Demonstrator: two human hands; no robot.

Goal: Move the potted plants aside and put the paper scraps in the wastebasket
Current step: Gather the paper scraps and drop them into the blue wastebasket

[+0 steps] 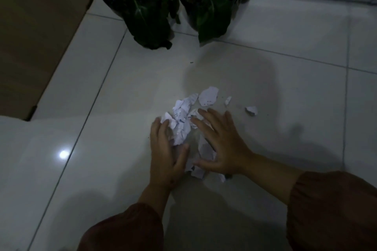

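Your left hand [166,151] and right hand [220,144], fingers spread, cup paper scraps [181,120] on floor [122,87] to bunch them; stray piece [251,110] right of pile; potted plants [175,2] beyond.

You're looking at a glossy white tiled floor [265,51] crossed by thin dark grout lines. On it lie white paper scraps [180,120], some with small dark print. Beyond the scraps stand two plants [146,6] with deep green leaves, lighter along the veins, in dark pots. Left of the scraps you see a plain brown box [34,36]. Your sleeves [330,206] are a dark reddish brown.
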